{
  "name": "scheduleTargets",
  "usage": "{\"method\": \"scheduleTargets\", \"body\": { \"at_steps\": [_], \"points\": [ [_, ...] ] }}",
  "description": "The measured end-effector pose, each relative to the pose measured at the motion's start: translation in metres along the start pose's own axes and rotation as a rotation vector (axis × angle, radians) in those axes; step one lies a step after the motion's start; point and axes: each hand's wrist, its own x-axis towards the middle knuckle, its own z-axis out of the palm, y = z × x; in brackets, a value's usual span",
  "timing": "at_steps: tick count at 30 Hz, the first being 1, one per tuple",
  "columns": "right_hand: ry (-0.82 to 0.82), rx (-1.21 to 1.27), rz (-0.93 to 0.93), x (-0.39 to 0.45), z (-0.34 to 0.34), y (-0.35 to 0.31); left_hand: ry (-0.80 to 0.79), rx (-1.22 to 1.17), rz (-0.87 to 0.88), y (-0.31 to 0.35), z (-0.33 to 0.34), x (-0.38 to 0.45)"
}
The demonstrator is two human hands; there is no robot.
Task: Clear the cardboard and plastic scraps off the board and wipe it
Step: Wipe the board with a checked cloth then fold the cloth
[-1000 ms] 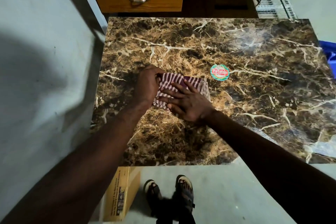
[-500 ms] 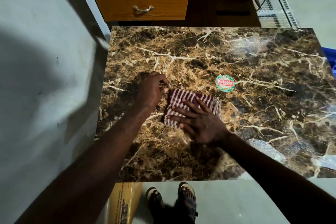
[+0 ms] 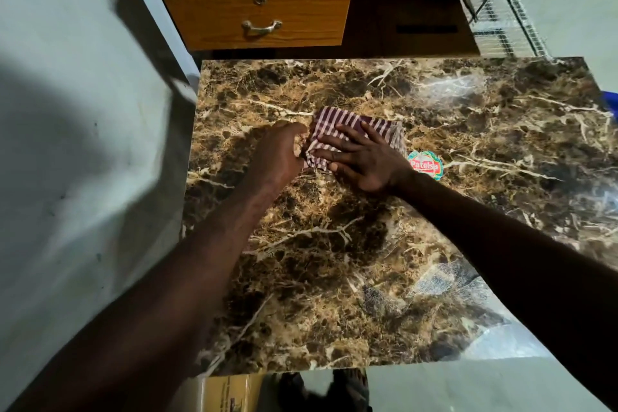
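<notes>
A brown marble-patterned board [image 3: 334,261] fills the middle of the view. On it lies a folded maroon cloth with white stripes [image 3: 337,125], left of centre toward the far edge. My right hand [image 3: 364,157] presses flat on the cloth with straight, spread fingers. My left hand [image 3: 279,152] is beside the cloth's left edge with its fingers curled against it; whether it pinches the cloth is hidden. A round red and green sticker [image 3: 425,165] sits on the board just right of my right hand.
A wooden desk with a drawer [image 3: 257,18] stands beyond the board's far edge. A wire rack [image 3: 501,20] is at the back right, a blue object [image 3: 612,100] at the right edge. A cardboard box [image 3: 230,393] and my sandalled feet are below the near edge.
Both hands and the cloth have slid away from me toward the board's far edge. The cloth now lies left of and beyond the sticker.
</notes>
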Motion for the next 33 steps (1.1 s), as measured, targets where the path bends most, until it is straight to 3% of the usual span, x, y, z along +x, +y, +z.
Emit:
{"method": "scheduleTargets", "body": {
  "at_steps": [6, 8, 15, 21, 33],
  "points": [
    [0.017, -0.015, -0.053, -0.036, 0.022, -0.024, -0.304, 0.206, -0.01, 0.0, -0.018, 0.027],
    [0.019, -0.015, -0.098, -0.055, 0.031, -0.033, -0.326, 0.185, -0.029, -0.004, -0.021, 0.034],
    [0.038, 0.018, -0.141, -0.058, 0.034, -0.028, -0.155, 0.298, 0.07, 0.007, -0.01, 0.03],
    [0.033, 0.012, -0.081, -0.01, 0.006, -0.001, -0.103, 0.4, -0.087, 0.028, -0.008, 0.052],
    [0.078, 0.024, -0.057, 0.057, -0.018, 0.054, 0.128, 0.289, -0.135, 0.024, 0.011, 0.089]
  ]
}}
